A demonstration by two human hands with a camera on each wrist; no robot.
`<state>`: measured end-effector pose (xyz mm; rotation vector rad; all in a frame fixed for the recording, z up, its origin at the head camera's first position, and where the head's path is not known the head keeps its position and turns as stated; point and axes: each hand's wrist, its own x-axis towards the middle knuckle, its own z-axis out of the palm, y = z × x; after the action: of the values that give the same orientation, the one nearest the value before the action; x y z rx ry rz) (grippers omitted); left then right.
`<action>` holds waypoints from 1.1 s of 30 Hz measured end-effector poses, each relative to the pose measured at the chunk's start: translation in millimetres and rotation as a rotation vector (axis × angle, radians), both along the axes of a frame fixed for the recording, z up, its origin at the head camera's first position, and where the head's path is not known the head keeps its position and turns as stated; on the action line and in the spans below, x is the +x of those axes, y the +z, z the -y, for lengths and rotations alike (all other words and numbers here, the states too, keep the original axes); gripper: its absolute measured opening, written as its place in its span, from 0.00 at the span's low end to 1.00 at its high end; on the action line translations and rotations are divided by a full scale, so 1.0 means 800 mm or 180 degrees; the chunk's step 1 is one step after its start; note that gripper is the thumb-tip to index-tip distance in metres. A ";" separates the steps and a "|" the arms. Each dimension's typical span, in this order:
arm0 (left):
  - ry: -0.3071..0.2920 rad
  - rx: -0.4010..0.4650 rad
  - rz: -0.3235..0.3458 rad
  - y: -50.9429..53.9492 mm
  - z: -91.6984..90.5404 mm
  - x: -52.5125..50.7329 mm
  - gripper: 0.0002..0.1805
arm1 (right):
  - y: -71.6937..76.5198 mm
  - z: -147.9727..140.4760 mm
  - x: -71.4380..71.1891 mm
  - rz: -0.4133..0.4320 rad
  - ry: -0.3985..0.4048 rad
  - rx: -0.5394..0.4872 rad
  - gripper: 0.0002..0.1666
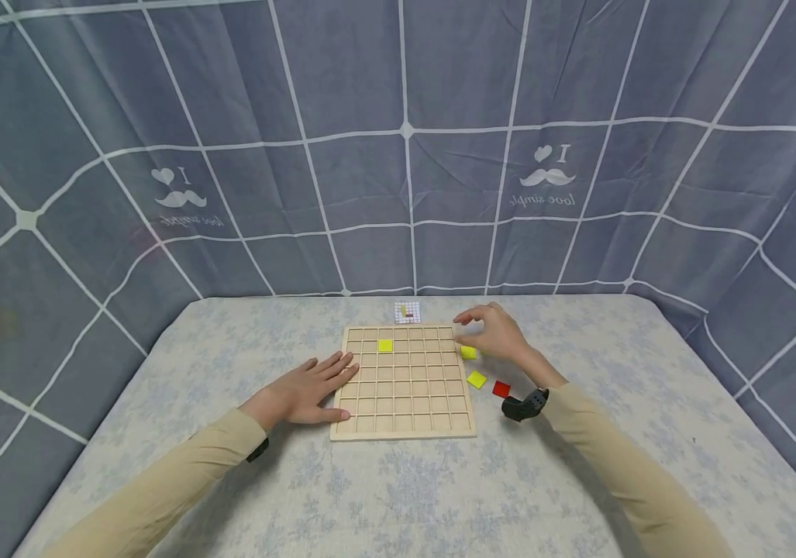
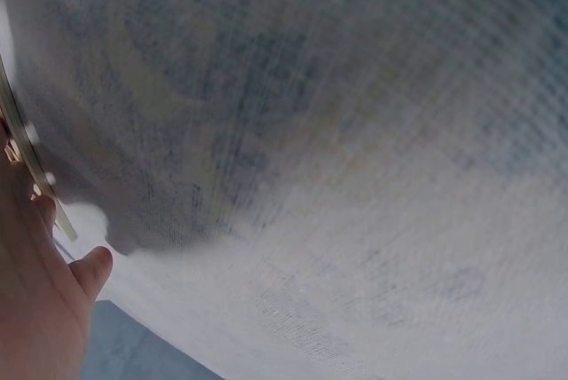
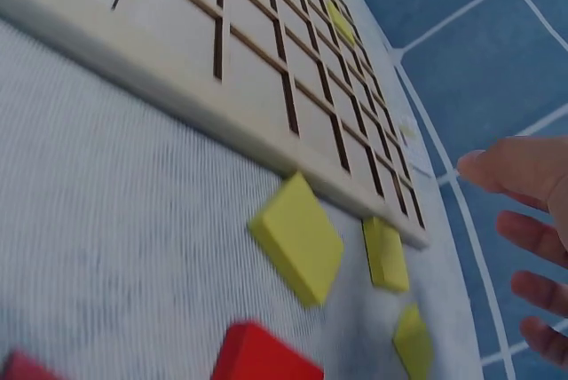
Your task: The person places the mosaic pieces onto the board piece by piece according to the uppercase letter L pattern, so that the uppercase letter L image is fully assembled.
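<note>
My left hand (image 1: 310, 391) rests with spread fingers on the left edge of a wooden grid board (image 1: 404, 436); its thumb shows in the left wrist view, with the hand (image 2: 44, 291) at the board's edge. One yellow tile (image 1: 385, 346) lies in a cell in the board's upper part. My right hand (image 1: 498, 333) hovers past the board's upper right corner, thumb and fingers apart and holding nothing, as the right wrist view of the hand (image 3: 532, 229) shows. Near it are yellow tiles (image 3: 299, 238), (image 1: 468, 353) and a red tile (image 1: 501, 389).
A small card (image 1: 408, 312) with a printed grid and coloured marks lies behind the board. Another reddish piece (image 3: 27, 369) shows at the lower left in the right wrist view. A patterned cloth (image 1: 370, 504) covers the table, and a grey-blue curtain (image 1: 363, 186) hangs behind it.
</note>
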<state>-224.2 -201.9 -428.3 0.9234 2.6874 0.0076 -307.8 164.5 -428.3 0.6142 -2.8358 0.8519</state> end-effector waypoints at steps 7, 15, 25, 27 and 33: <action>-0.0004 -0.0008 -0.0019 -0.002 0.003 0.000 0.46 | -0.006 -0.033 0.004 0.0090 -0.0046 0.0018 0.22; -0.0046 -0.0039 0.0021 -0.003 0.001 0.001 0.46 | -0.027 -0.073 0.000 0.0216 0.0243 -0.0316 0.23; -0.0005 -0.0073 0.0012 -0.006 0.000 0.001 0.47 | -0.042 -0.092 -0.010 0.0375 0.0528 -0.0564 0.23; -0.0018 -0.0061 -0.0001 -0.006 0.000 0.001 0.47 | -0.044 -0.092 -0.014 0.0299 0.0664 -0.0537 0.22; -0.0043 -0.0068 -0.0051 -0.007 0.001 -0.001 0.47 | -0.047 -0.088 -0.018 0.0237 0.0821 -0.0367 0.19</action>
<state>-225.2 -202.4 -433.6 0.9390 2.6904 -0.0313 -322.4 234.9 -465.6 0.9656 -2.7858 1.0909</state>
